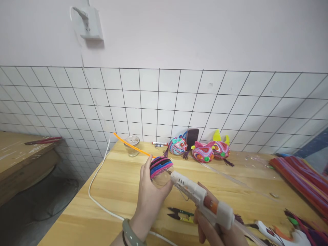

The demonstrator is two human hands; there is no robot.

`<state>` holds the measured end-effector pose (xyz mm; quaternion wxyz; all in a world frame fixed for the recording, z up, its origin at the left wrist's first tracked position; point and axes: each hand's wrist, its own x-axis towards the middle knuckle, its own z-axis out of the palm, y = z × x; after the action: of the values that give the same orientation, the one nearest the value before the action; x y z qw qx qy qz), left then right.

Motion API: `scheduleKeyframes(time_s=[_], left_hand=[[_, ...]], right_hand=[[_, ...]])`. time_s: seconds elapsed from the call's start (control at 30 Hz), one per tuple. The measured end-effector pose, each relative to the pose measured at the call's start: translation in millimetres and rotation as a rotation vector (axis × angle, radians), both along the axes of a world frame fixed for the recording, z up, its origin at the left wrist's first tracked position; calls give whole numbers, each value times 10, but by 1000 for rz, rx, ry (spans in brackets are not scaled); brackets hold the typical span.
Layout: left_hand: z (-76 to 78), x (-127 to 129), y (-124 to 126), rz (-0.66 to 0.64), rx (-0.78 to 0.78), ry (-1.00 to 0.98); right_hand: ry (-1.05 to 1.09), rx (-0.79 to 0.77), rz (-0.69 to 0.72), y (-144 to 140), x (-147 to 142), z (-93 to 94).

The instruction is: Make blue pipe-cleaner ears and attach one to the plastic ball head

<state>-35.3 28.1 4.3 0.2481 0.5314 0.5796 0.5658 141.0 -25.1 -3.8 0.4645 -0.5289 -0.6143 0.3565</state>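
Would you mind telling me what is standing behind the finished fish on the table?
A dark phone stands upright against the tiled wall behind the fish. Its lower edge is hidden by them, so whatever props it cannot be seen.

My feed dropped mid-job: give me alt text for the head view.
The right hand aims a white glue gun at a striped pipe-cleaner piece held in the left hand, over a wooden table. Three finished colourful figures stand along the tiled wall.
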Motion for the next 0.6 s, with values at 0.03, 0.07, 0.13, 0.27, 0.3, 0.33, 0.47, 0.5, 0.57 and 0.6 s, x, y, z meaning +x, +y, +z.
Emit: scheduleKeyframes(time_s=[0.03,0.07,0.13,0.27,0.3,0.33,0.47,0.5,0.57,0.6], left_hand=[[-2,0,2,1,-1,0],[-4,0,5,3,-2,2],[-10,-1,11,1,-1,9],[-23,-2,15,-6,4,3],[-23,-2,13,-7,6,-6],[-22,-1,11,-8,8,-15],[-13,0,5,-12,12,-35],[-13,-1,6,-10,12,-36],[-14,-3,6,-12,11,-39],[-16,-4,6,-16,10,-41]], right_hand=[[2,-27,-8,1,7,-6],[6,-52,-16,3,11,-10],[19,-85,-26,4,7,-12],[38,-116,-9,-16,-62,20],[32,-113,-6,-27,-88,38],[21,-105,-10,-40,-114,59],[-83,-74,-60,-93,-199,128],[-106,-74,-70,-102,-211,134],[-127,-79,-88,-114,-221,138],[-130,-83,-96,-117,-218,139]])
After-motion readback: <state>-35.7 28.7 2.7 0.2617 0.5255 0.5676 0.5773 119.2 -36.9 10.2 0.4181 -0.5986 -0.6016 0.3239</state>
